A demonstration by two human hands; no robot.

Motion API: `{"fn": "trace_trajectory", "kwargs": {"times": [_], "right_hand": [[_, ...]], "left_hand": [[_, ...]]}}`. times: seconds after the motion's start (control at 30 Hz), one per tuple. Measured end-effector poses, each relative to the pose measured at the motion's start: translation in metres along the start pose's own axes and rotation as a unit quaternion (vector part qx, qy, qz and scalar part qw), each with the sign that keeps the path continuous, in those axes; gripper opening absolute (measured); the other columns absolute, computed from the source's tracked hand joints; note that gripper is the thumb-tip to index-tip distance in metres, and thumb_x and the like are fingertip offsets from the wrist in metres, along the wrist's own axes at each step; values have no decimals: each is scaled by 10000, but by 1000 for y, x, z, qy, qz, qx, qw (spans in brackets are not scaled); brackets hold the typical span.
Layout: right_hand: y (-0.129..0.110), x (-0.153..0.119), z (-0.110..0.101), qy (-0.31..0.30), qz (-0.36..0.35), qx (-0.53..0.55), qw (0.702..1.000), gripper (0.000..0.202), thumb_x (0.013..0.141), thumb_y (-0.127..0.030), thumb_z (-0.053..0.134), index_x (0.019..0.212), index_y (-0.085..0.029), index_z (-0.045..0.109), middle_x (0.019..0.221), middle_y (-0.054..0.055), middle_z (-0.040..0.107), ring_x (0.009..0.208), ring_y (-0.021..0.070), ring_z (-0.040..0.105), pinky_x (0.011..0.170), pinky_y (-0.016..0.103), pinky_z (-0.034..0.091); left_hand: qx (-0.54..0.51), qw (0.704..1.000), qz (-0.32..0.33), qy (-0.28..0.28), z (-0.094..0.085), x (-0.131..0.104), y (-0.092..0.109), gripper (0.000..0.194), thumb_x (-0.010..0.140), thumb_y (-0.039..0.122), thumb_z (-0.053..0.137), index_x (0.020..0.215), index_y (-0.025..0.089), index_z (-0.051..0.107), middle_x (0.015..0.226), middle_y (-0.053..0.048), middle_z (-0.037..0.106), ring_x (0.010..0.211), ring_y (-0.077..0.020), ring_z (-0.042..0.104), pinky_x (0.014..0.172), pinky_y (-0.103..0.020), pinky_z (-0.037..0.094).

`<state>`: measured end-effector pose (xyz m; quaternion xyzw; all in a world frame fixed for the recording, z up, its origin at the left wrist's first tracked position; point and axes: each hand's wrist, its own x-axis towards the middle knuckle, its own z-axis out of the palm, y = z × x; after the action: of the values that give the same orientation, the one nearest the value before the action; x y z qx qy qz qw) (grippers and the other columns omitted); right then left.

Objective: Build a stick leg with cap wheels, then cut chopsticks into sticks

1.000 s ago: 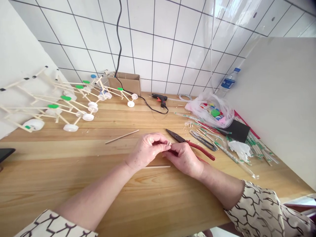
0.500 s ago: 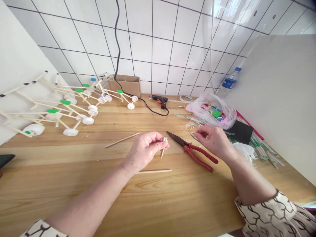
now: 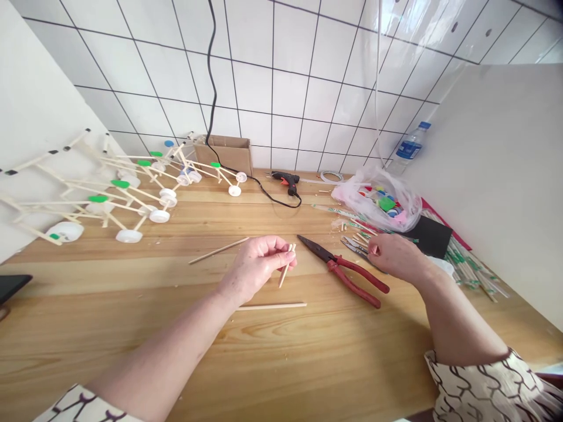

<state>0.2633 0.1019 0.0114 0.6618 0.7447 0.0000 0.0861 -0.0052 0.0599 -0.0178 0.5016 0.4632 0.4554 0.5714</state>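
Note:
Pinched between thumb and fingers of my left hand (image 3: 264, 261) are short wooden sticks (image 3: 285, 273), held above the middle of the table. My right hand (image 3: 398, 257) is curled at the right, its fingertips mostly turned away, so what they grip is hidden. Beside those fingers lies a slim metal tool (image 3: 355, 246), partly covered by the hand, with a few short stick pieces (image 3: 363, 237) next to it. Red-handled long-nose pliers (image 3: 336, 262) rest between my two hands. One longer stick (image 3: 272, 306) lies below my left hand, and another stick (image 3: 217, 251) lies to its left.
Several stick-built models with white wheels (image 3: 159, 215) stand at the left. At the back are a cardboard box (image 3: 229, 155), a glue gun (image 3: 287, 180) and a tape roll (image 3: 331, 176). A plastic bag of coloured caps (image 3: 378, 199), wrapped sticks (image 3: 472, 264) and a water bottle (image 3: 410, 146) are at the right.
My right hand has moved right and slightly toward me, uncovering the metal tool and stick pieces. The sticks in my left hand have tilted a little.

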Motion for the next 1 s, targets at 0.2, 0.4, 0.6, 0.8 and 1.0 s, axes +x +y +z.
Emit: {"fn": "trace_trajectory", "kwargs": {"times": [0.2,0.4,0.6,0.8,1.0], "right_hand": [[-4,-2,-2,33,-14,32,999,164,742,-206,486,686,-175,637,733,61,664,688,202,593,542,265,346],[-43,-24,7,81,-139,351,922,195,795,-330,543,787,-165,648,726,26,648,644,142,556,591,241,411],[-94,-48,14,-79,-185,554,808,248,787,-358,593,901,-138,609,710,5,559,623,109,472,570,232,392],[-103,-52,17,-105,-210,588,774,263,825,-365,545,694,-137,558,603,-37,418,551,77,333,521,227,298],[-97,-48,18,-114,-181,665,716,290,791,-382,607,663,-122,606,532,-35,460,499,65,374,486,217,287]], "left_hand": [[-65,997,-32,31,2,1,3,152,605,236,713,584,141,596,560,-7,641,554,-118,562,586,-259,451],[-88,994,-30,54,7,-1,4,180,559,246,743,560,143,597,575,8,625,589,-125,567,584,-256,448],[-40,999,7,35,20,-13,10,124,635,224,701,588,146,616,617,33,591,627,-94,519,637,-225,412],[-24,999,19,-9,27,-22,10,152,716,219,643,605,155,562,583,46,548,589,-85,498,573,-203,403],[5,996,44,-73,24,-20,9,126,781,287,617,795,162,620,732,23,611,669,-98,563,610,-201,456]]}}
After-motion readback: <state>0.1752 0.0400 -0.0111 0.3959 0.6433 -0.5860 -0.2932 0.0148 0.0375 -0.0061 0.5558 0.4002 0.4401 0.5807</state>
